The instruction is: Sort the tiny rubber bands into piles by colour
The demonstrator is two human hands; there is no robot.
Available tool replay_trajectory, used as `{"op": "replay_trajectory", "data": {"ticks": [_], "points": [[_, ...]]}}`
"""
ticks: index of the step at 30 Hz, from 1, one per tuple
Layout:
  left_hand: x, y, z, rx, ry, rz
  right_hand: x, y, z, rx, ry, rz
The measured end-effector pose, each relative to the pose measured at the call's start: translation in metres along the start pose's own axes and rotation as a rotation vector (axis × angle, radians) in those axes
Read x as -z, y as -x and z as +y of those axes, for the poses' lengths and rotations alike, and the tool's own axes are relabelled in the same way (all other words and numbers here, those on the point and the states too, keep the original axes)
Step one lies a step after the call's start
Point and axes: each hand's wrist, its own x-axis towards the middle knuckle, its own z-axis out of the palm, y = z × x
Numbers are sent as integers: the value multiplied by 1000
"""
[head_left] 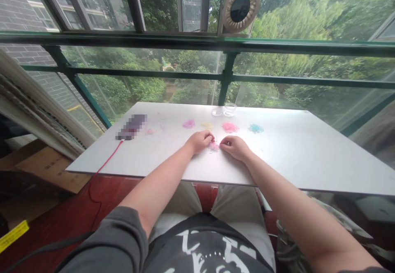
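Note:
My left hand rests on the white table with its fingers curled in a pinch at a small mixed pile of pink and pale bits. On the other side of that pile, my right hand has its thumb and fingertips drawn together. Whatever either hand pinches is too small to make out. Beyond the hands lie sorted little heaps: a purple heap, a yellow heap, a pink heap and a teal heap. The bits are thin and tangled; their exact kind does not show.
A clear round container and a clear lid stand at the table's far edge. Fainter bits lie left, near a blurred-out dark device with a red cable. A green railing runs behind.

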Motion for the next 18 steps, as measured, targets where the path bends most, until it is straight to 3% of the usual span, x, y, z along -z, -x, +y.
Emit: {"op": "replay_trajectory", "data": {"ticks": [9,13,18], "points": [[13,31,8,-157,-135,53,-5,4,3,3,-27,73],[9,45,15,-160,-270,62,-7,3,4,-11,-34,89],[3,45,16,-152,-288,83,-7,3,4,-28,-49,104]]}}
